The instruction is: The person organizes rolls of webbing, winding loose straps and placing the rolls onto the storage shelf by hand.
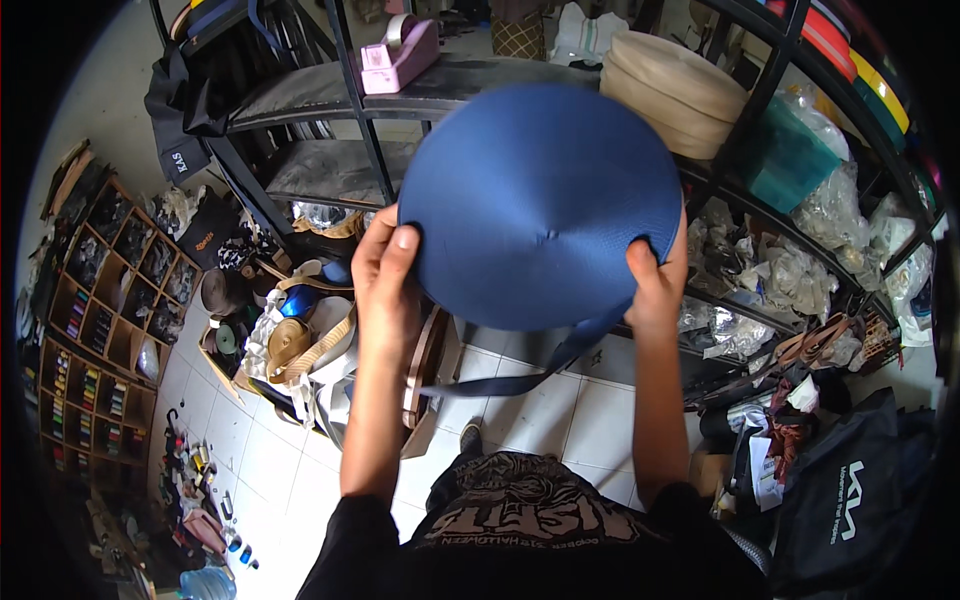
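Note:
Between my two hands is a large roll of dark blue webbing [530,210], its flat wound side facing me. My left hand [385,265] grips the roll's left edge, with the thumb on the near face. On the right edge my right hand [657,275] holds it the same way, the thumb pressed near the rim. A loose tail of the webbing [545,375] hangs below and trails to the left. The far side of the roll and most of my fingers behind it are hidden.
Behind the roll runs a black metal shelf [300,95] with a pink tape dispenser [400,60] and stacked beige rolls [675,90]. A box of assorted straps [300,350] stands on the tiled floor. Left is a wooden pigeonhole rack [100,330]; right, a black bag [840,490].

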`<state>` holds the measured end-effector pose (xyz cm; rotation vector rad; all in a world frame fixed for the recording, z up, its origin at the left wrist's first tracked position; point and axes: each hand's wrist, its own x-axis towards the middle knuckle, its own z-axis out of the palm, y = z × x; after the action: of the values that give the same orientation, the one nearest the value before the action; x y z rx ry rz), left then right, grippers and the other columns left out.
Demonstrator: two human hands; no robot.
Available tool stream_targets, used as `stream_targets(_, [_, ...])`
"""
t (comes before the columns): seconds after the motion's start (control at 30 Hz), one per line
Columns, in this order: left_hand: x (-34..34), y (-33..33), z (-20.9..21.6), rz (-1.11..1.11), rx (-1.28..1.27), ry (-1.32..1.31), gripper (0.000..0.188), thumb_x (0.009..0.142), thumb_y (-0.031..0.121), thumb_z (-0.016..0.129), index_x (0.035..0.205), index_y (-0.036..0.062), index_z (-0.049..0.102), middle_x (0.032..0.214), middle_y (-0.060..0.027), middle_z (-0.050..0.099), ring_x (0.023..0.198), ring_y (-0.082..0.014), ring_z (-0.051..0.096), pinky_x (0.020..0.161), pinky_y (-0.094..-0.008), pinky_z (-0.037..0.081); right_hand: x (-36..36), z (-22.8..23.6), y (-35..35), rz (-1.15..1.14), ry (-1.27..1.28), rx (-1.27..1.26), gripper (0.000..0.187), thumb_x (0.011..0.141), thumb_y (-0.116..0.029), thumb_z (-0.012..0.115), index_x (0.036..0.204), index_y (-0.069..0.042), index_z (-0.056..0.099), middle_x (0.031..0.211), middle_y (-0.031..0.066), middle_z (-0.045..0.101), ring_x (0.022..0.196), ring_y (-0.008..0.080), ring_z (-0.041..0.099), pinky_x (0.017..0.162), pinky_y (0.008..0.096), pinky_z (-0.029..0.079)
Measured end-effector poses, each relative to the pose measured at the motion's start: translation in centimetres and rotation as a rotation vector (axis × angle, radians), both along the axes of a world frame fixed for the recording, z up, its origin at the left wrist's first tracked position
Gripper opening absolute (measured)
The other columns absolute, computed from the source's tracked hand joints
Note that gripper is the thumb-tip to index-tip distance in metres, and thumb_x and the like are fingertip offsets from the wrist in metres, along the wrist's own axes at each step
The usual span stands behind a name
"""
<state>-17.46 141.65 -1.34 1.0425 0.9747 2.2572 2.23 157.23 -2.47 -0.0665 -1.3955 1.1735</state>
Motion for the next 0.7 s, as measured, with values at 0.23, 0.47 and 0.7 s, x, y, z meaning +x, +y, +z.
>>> stream_targets(0.23, [-2.4, -0.8, 2.8, -0.346, -0.38, 0.503, 0.041, 0.081, 0.022, 0.075, 0.11, -0.0039, 0.06, 0.098, -0.0066, 0.064, 0.091, -0.0123, 0.06, 0.084, -0.0256, 0.046, 3.5, 4.3, -0.8, 0.118, -0.7, 0.4, 0.068, 0.073, -0.015, 0.079, 0.134, -0.002, 0.051, 0.13, 0.0149, 0.058, 0.119, 0.0239, 0.056, 0.101, 0.0325, 0.041])
stream_targets(0.47, [1.4, 2.8, 4.4, -0.18, -0.366, 1.229, 0.042, 0.066, 0.032, 0.082, 0.082, -0.001, 0.062, 0.072, -0.0202, 0.062, 0.073, -0.0361, 0.064, 0.068, -0.0392, 0.047, 1.1, 3.8, -1.2, 0.263, -0.744, 0.647, 0.062, 0.07, -0.014, 0.08, 0.128, -0.008, 0.058, 0.11, 0.0163, 0.066, 0.097, 0.0287, 0.066, 0.085, 0.035, 0.051])
stream_targets(0.7, [2.7, 1.1, 4.1, -0.121, -0.425, 0.933, 0.033, 0.073, 0.015, 0.082, 0.096, -0.0029, 0.067, 0.085, -0.0078, 0.07, 0.076, -0.0114, 0.064, 0.07, -0.0254, 0.05, 1.9, 4.5, -1.2, 0.193, -0.666, 0.287, 0.066, 0.067, -0.007, 0.08, 0.129, -0.007, 0.057, 0.107, 0.0089, 0.067, 0.097, 0.0164, 0.063, 0.086, 0.0299, 0.048])
